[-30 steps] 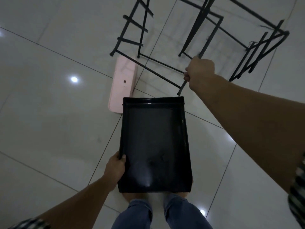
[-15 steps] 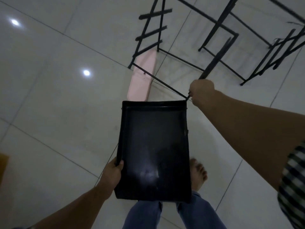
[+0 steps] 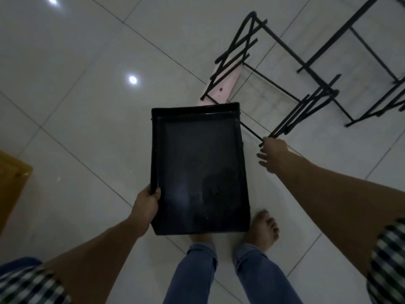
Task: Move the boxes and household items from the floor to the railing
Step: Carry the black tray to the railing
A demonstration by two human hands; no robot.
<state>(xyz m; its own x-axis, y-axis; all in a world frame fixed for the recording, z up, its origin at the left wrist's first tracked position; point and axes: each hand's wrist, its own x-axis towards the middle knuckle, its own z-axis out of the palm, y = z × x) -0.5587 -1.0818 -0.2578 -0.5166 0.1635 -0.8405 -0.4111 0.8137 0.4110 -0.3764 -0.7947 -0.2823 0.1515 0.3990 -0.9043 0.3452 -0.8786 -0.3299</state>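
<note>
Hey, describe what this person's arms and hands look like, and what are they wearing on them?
Both forearms are bare. The left hand and right hand wear no gloves, and no watch or ring shows. The left sleeve and right sleeve are short, in a dark-and-white check.

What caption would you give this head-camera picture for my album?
Barefoot on pale tiles, a person's left hand grips a black tray while the right hand reaches a black metal rack's corner.
</note>
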